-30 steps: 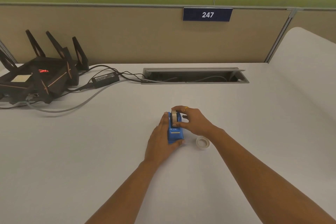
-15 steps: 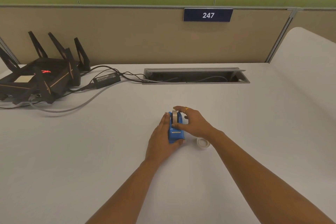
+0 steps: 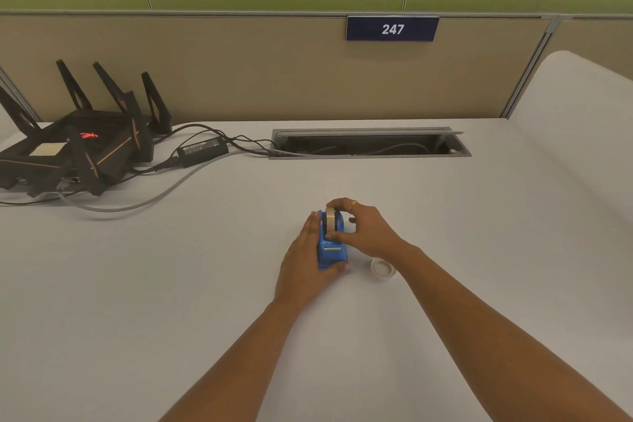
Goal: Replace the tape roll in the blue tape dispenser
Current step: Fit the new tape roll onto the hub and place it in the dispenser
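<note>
The right wrist (image 3: 402, 250) hides part of the white roll (image 3: 381, 269); the left edge crops the router (image 3: 68, 154)

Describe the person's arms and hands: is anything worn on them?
The left forearm and right forearm are bare as far as the frame shows, with no sleeves, watch or gloves. The right hand wears a gold-coloured ring on one finger. The left hand shows no ring.
</note>
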### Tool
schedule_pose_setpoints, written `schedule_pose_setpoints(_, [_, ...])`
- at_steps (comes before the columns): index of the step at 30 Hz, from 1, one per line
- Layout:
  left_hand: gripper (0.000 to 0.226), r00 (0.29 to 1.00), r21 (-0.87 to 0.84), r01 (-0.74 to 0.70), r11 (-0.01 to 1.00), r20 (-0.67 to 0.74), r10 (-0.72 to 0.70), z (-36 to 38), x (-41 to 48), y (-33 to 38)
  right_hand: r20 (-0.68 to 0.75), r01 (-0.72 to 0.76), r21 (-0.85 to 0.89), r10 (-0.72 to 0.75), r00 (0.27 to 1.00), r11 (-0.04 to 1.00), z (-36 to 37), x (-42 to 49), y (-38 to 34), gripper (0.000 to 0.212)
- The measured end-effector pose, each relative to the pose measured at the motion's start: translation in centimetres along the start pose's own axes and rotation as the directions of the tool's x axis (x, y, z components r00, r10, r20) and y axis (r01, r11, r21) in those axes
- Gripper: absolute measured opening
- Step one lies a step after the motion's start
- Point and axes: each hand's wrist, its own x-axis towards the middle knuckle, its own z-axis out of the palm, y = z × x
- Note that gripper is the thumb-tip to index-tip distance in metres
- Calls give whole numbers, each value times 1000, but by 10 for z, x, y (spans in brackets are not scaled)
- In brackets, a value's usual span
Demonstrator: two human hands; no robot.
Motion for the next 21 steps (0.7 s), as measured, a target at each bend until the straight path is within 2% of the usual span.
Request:
schedule_pose_setpoints(6, [92,1000,-15,-3,1000,-21,3,0,-1,-2,-7,-28,74,29,1000,997,1,-5,-2,62])
schedule_pose_setpoints(12, [90,999,0,-22,1000,-23,22,3,1,-7,-57,-61,168,72,996,984,4,-4,-7,38])
schedule_pose_setpoints(21, [87,998,14,-55,998,-29,56,2,2,-6,-56,-27,141,35,998,990,2,-5,-7,37])
